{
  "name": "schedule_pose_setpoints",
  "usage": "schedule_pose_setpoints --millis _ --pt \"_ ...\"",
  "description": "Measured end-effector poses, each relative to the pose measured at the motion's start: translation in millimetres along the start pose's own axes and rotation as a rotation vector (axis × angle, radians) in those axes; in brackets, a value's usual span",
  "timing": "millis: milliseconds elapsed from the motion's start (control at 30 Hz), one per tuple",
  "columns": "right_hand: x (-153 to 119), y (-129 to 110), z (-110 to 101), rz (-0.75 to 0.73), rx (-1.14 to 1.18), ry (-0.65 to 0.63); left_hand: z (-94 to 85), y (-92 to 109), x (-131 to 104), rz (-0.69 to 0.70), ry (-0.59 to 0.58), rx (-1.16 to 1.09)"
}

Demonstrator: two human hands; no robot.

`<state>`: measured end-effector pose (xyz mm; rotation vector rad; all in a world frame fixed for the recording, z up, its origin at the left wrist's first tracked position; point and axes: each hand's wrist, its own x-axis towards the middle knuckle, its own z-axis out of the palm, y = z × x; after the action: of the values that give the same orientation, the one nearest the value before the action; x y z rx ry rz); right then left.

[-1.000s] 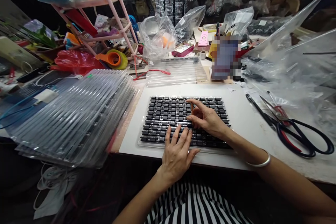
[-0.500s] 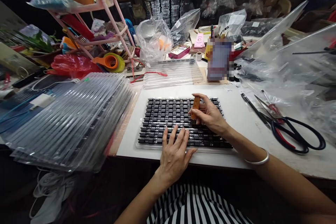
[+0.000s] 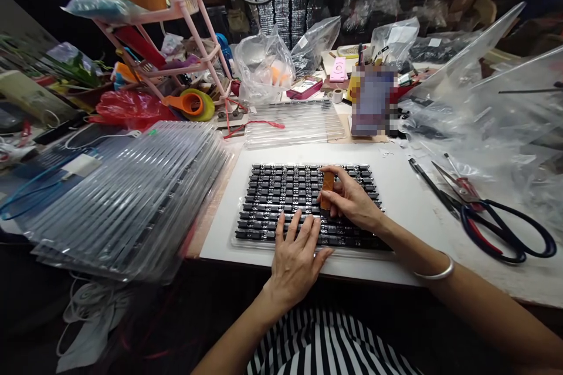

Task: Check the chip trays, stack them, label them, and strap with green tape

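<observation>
A clear plastic tray (image 3: 233, 240) on the white table holds rows of small black electronic parts (image 3: 272, 193). My left hand (image 3: 295, 252) lies on the front rows with its fingers spread and nothing held. Over the right half of the rows, my right hand (image 3: 347, 199) grips a small brown block (image 3: 328, 184) between thumb and fingers. The block stands upright, its dark lower end at the parts; whether it touches them I cannot tell.
Stacked clear plastic trays (image 3: 127, 193) lie at the left. More clear trays (image 3: 294, 123) sit behind. Scissors (image 3: 505, 228) and a black tool (image 3: 433, 187) are on the right, near plastic bags (image 3: 492, 123). A pink rack (image 3: 197, 29) stands at the back left.
The whole view has shifted slightly, with things appearing a little further right. My right hand and the brown block have moved slightly toward me over the parts. My left hand keeps its place.
</observation>
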<state>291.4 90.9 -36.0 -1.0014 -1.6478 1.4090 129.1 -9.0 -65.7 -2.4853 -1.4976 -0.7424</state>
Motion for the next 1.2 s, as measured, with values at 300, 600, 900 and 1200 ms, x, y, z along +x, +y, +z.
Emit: schedule_pose_setpoints --millis 300,600,900,1200 --pt "-15.6 -42.7 -34.5 -0.146 0.038 0.362 -10.2 -3.2 7.2 -0.103 -0.022 0.015" --pt "-50.0 -38.7 -62.7 -0.139 -0.022 0.547 -13.7 -0.2 21.0 -0.050 -0.176 0.072" --pt "-44.9 -47.6 -74.9 -0.223 -0.051 0.542 -20.5 -26.8 17.0 0.003 -0.165 0.190" --pt "-104.7 4.0 -66.3 -0.087 0.169 0.789 -13.8 18.8 22.7 0.307 -0.299 0.111"
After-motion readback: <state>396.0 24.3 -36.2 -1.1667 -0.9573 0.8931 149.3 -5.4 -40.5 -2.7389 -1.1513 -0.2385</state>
